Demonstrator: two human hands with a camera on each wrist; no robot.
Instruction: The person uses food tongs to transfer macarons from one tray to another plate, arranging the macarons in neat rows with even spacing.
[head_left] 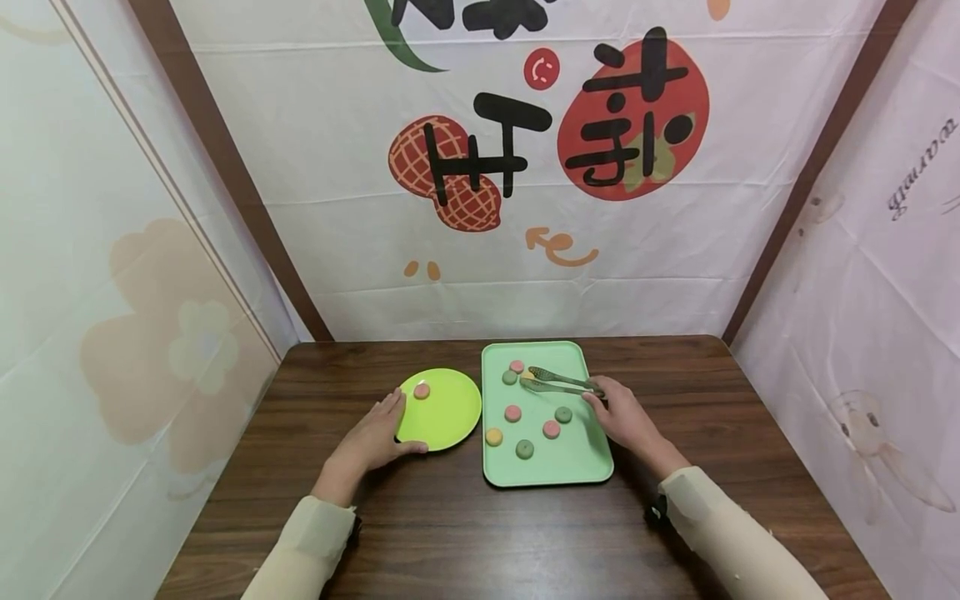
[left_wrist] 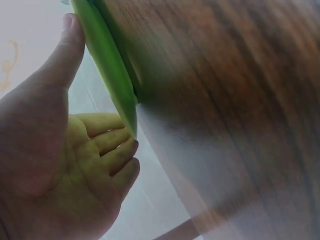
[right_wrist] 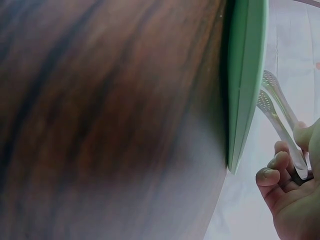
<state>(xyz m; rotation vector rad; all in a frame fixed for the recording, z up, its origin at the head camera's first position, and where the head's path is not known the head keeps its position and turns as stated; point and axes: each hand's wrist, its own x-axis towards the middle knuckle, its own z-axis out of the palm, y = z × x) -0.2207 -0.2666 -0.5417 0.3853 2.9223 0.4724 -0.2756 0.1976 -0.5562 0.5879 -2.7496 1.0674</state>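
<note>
Brown wood-grain table | lime plate | mint-green tray just beside plate

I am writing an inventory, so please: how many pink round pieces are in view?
4: one pink round piece on the plate; on the tray, one near the far edge, another left of centre, one further right. None seems hidden.

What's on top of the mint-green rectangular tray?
Three small round pink pieces, three green pieces, two yellow pieces. Slim metal tongs, held by the right hand, partly cover one yellow piece. Tray surface beneath the pieces is hidden.
</note>
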